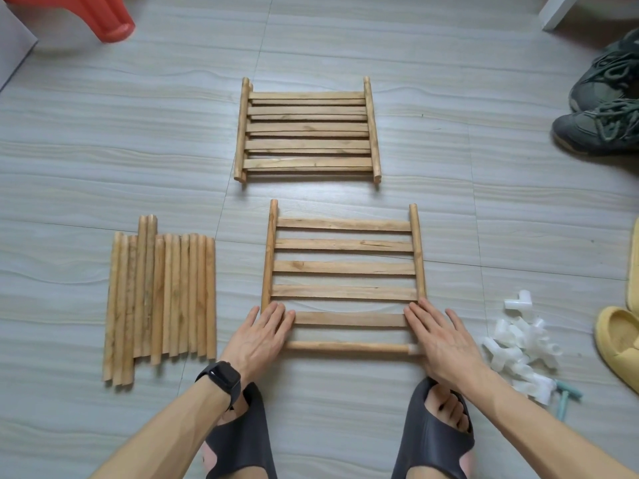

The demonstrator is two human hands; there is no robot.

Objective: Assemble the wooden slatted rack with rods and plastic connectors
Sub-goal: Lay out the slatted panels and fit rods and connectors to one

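A wooden slatted panel [344,266] lies flat on the floor in front of me. Across its near end lies a round rod [345,346] with a white plastic connector [412,348] on its right tip. My left hand [257,335] rests flat, fingers straight, on the panel's near left corner. Over the near right corner lies my right hand [439,340], also flat, partly hiding the connector. A stack of more slatted panels [307,131] sits farther away. Several loose rods [162,299] lie side by side at the left. A heap of white connectors [522,347] is at the right.
My feet in dark slippers [242,437] stand just behind the panel. A small teal tool [565,399] lies by the connector heap. Yellow slippers [619,337] and dark sneakers [605,108] are at the right, a red stool [100,15] at the far left.
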